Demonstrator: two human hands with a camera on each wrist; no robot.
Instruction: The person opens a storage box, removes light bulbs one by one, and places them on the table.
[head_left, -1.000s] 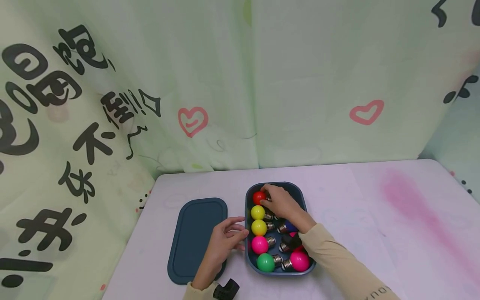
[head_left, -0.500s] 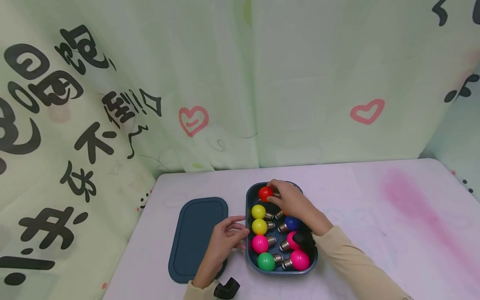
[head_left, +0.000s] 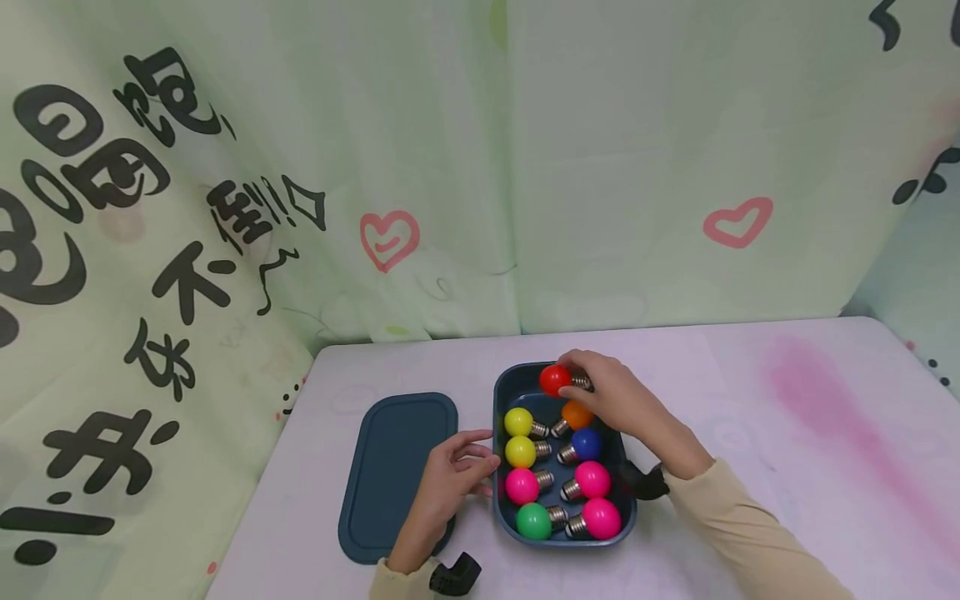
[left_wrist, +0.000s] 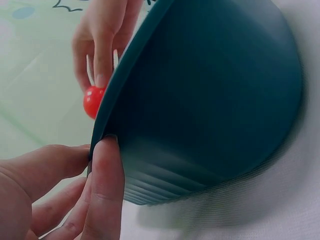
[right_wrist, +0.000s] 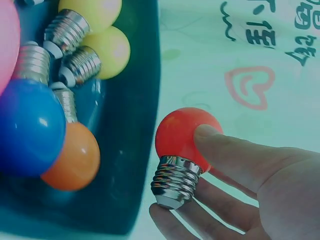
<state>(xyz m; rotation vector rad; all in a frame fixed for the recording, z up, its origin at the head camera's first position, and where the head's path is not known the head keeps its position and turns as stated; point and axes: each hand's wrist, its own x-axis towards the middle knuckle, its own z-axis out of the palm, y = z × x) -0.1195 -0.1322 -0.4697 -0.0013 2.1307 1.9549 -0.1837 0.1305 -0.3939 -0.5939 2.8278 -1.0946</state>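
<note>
My right hand (head_left: 611,392) pinches a red light bulb (head_left: 554,380) above the far end of a dark blue box (head_left: 631,523). In the right wrist view the thumb presses on the red globe, and the metal screw base (right_wrist: 175,181) points down. My left hand (head_left: 450,479) touches the box's left rim with thumb and fingertips, its fingers loosely bent. Inside the box lie an orange bulb (head_left: 577,414), a blue bulb (head_left: 587,444), a green bulb (head_left: 533,522) and several yellow and pink bulbs. The left wrist view shows left fingers (left_wrist: 107,175) against the outer wall.
Left of the box a dark blue lid (head_left: 397,475) lies flat on the pale pink table (head_left: 720,400), partly behind my left hand. A printed curtain (head_left: 600,167) hangs along the table's back edge. Black wrist cameras sit near both sleeves.
My right hand has lifted the red bulb from the box's far left corner and carried it up and to the right. The orange bulb is uncovered. My left hand has stayed at the rim.
</note>
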